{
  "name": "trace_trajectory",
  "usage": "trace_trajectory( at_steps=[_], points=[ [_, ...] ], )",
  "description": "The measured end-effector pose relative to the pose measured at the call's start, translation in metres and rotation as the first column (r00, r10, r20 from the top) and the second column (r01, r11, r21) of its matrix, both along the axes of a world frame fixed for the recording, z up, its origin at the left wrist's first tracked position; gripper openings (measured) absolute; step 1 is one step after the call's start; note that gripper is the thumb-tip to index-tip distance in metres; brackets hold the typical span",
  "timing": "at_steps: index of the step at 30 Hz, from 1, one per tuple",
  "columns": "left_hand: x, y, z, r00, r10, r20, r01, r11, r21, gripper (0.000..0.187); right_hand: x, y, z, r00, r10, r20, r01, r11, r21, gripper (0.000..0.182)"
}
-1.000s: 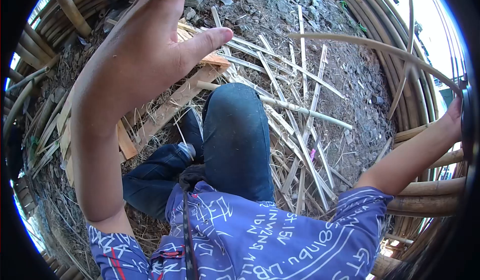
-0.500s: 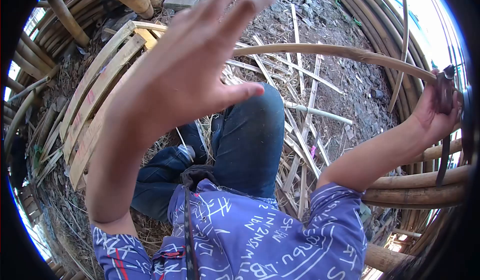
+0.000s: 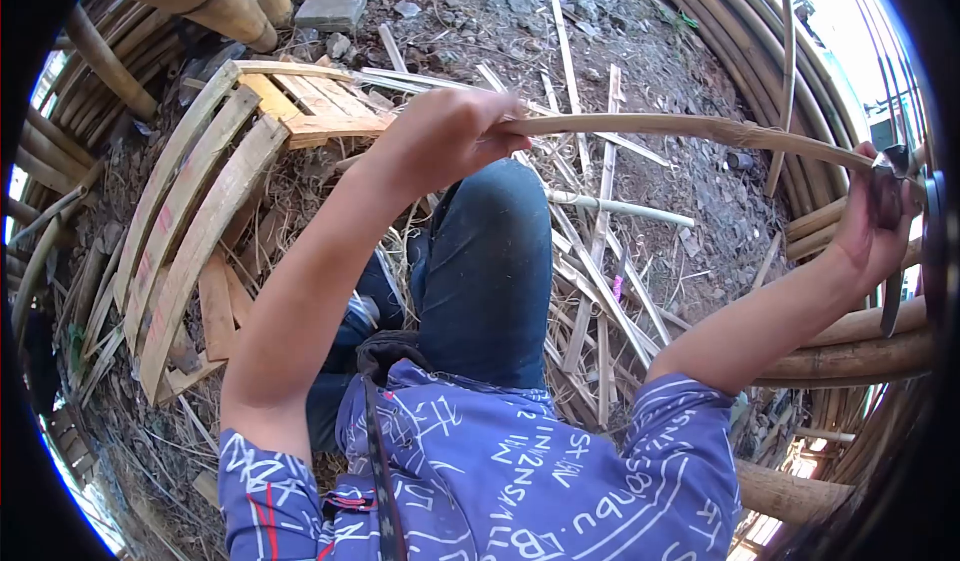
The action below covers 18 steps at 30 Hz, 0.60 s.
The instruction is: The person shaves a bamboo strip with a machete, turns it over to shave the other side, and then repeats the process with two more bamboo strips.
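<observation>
The left hand [image 3: 450, 136] is clamped on one end of the bamboo strip [image 3: 690, 129] and the right hand [image 3: 872, 226] grips a blade [image 3: 888, 196] against its far end above the raised knee [image 3: 490, 201], so the strip is best held taut and level while the blade works.

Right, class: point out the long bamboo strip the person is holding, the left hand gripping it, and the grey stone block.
bamboo strip [image 3: 650, 125], head view, on its middle stretch between the hands.
left hand [image 3: 445, 136], head view, back of the hand.
grey stone block [image 3: 331, 7], head view, its flat top.

A wooden pallet [image 3: 200, 211], a grey paving block [image 3: 332, 6] and scattered bamboo slats [image 3: 600, 261] lie on the dirt.
</observation>
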<state>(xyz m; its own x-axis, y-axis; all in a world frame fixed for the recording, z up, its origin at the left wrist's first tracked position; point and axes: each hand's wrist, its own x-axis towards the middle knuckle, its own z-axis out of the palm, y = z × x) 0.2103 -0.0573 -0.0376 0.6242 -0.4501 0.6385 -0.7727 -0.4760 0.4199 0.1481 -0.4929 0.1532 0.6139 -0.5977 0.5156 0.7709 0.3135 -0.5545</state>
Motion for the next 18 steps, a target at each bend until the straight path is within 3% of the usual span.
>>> trace_trajectory(
  at_steps=[2,3,4,6,7,10,12,14,16,18],
  points=[
    [-0.024,0.009,0.014,0.973,-0.092,-0.214,0.137,0.969,0.204,0.023,-0.005,-0.004,-0.006,0.993,0.072,-0.089,-0.076,0.997,-0.035,0.039],
    [-0.039,0.015,0.020,0.967,-0.122,-0.224,0.153,0.980,0.127,0.023,-0.007,-0.021,-0.016,0.767,0.641,0.033,-0.639,0.767,-0.057,0.040],
    [-0.058,0.023,0.027,0.960,-0.154,-0.234,0.170,0.984,0.053,0.024,-0.009,-0.019,-0.026,0.776,0.629,0.036,-0.628,0.777,-0.046,0.040],
    [-0.091,0.052,0.046,0.917,-0.057,-0.395,0.137,0.975,0.177,0.034,-0.006,0.011,-0.044,0.797,0.597,0.097,-0.604,0.780,0.163,0.038],
    [-0.106,0.067,0.043,0.877,0.003,-0.480,0.098,0.978,0.186,0.037,-0.008,0.036,-0.051,0.919,0.394,-0.026,-0.384,0.906,0.179,0.035],
    [-0.157,0.114,0.022,0.805,0.178,-0.565,0.039,0.936,0.350,0.045,-0.021,0.082,-0.103,0.841,0.535,-0.077,-0.520,0.840,0.152,0.033],
    [-0.196,0.137,-0.002,0.708,0.287,-0.645,0.011,0.909,0.417,0.042,-0.038,0.118,-0.137,0.850,0.368,-0.377,-0.320,0.929,0.186,0.033],
    [-0.237,0.158,-0.024,0.563,0.336,-0.755,-0.010,0.916,0.401,0.036,-0.050,0.140,-0.170,0.747,0.310,-0.589,-0.274,0.950,0.153,0.034],
    [-0.274,0.175,-0.036,0.515,0.384,-0.767,0.003,0.893,0.449,0.030,-0.060,0.145,-0.195,0.602,0.491,-0.629,-0.419,0.865,0.275,0.031],
    [-0.302,0.189,-0.042,0.373,0.432,-0.821,-0.046,0.893,0.449,0.025,-0.066,0.158,-0.212,0.469,0.599,-0.649,-0.506,0.785,0.358,0.019]
  ],
)
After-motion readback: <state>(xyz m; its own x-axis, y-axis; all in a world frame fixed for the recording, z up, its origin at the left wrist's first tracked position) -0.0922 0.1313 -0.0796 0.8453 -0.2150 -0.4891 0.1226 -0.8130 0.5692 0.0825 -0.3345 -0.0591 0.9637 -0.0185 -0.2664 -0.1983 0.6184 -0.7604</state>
